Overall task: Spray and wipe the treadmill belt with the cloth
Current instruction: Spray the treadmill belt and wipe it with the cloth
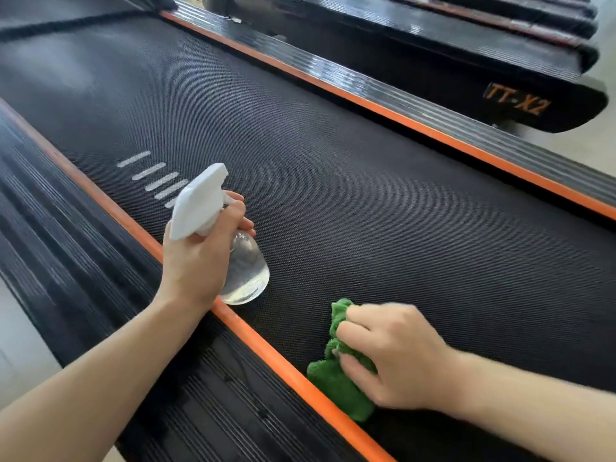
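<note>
While the left hand (196, 261) curls round the spray bottle (245, 271) above the treadmill belt (366, 201), the right hand (396, 358) presses the bunched green cloth (333, 378) onto the belt's near edge — wiping looks underway. Next, probably, a sweep across the belt toward its far side.

Two bare forearms, sleeveless, no gloves.

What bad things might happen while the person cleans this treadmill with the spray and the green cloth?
The spray bottle in the left hand hangs over the orange edge strip, so spray may land on the side rail rather than the treadmill belt. The green cloth under the right hand is bunched up, so it may miss spots.
</note>
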Available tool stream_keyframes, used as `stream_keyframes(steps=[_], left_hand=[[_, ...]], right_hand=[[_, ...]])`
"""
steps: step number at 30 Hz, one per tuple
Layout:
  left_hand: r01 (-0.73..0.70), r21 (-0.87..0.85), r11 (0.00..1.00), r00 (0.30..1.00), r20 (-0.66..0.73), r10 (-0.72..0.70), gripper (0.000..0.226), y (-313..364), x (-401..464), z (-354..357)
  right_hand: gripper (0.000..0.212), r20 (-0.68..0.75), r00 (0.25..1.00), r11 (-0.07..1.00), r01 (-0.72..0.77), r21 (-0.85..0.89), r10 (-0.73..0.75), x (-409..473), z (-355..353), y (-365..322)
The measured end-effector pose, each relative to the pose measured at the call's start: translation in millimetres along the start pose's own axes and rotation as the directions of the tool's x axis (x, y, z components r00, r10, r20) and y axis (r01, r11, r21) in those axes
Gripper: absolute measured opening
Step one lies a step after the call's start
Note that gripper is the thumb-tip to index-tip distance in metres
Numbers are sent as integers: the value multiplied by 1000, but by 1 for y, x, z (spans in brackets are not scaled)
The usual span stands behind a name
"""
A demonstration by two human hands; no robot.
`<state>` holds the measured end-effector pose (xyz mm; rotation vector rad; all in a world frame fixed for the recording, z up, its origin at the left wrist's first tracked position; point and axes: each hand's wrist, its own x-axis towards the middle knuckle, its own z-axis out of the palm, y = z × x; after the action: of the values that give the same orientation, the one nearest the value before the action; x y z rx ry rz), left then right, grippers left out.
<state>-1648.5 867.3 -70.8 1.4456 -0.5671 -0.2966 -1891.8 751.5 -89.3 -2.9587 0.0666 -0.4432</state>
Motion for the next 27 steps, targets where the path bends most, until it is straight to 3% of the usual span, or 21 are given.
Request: stream_keyframes(steps=[1,3,5,7,10,12,15,18,22,24,25,26,27], left_hand=[[-8,4,1000,1000,2,8,9,0,1,0],[-16,12,1000,1000,13,16,7,-1,1,0],[-27,3,1000,1000,5,27,6,-1,1,0],[-18,-9,1000,1000,-13,18,6,-1,2,0],[12,-6,1000,1000,-24,-12,9,-1,2,0],[21,-11,1000,1000,-20,-21,9,-2,3,-1],[21,-9,1000,1000,-6,-21,14,-3,4,-1],[36,-16,999,999,-10,-36,14,-1,4,-2],[42,-24,999,999,-22,-43,14,-2,3,-3],[30,-24,999,999,-21,-30,14,-2,3,-3],[34,-24,999,999,-22,-34,13,-2,3,-4],[45,-25,999,999,-26,-45,10,-2,3,-3],[61,-34,998,997,-35,-62,7,-1,2,-3]], right_hand=[[20,-3,1000,1000,20,-17,-20,14,4,15],[23,-87,984,983,-164,-80,157,54,12,53],[25,-191,869,869,-481,-115,455,98,20,91],[25,-219,755,755,-648,-105,618,132,32,113],[24,-258,726,732,-675,-90,638,142,38,107],[23,-256,788,795,-598,-100,560,120,38,88],[23,-136,894,892,-442,-93,428,76,22,48],[24,-30,884,884,-464,60,466,62,-19,30],[20,-3,791,683,-525,508,611,77,-95,24],[19,127,732,428,-519,740,669,79,-112,29],[20,206,694,281,-519,807,690,79,-113,33],[22,249,656,211,-538,816,713,78,-107,37],[23,236,633,266,-593,760,737,76,-98,40]])
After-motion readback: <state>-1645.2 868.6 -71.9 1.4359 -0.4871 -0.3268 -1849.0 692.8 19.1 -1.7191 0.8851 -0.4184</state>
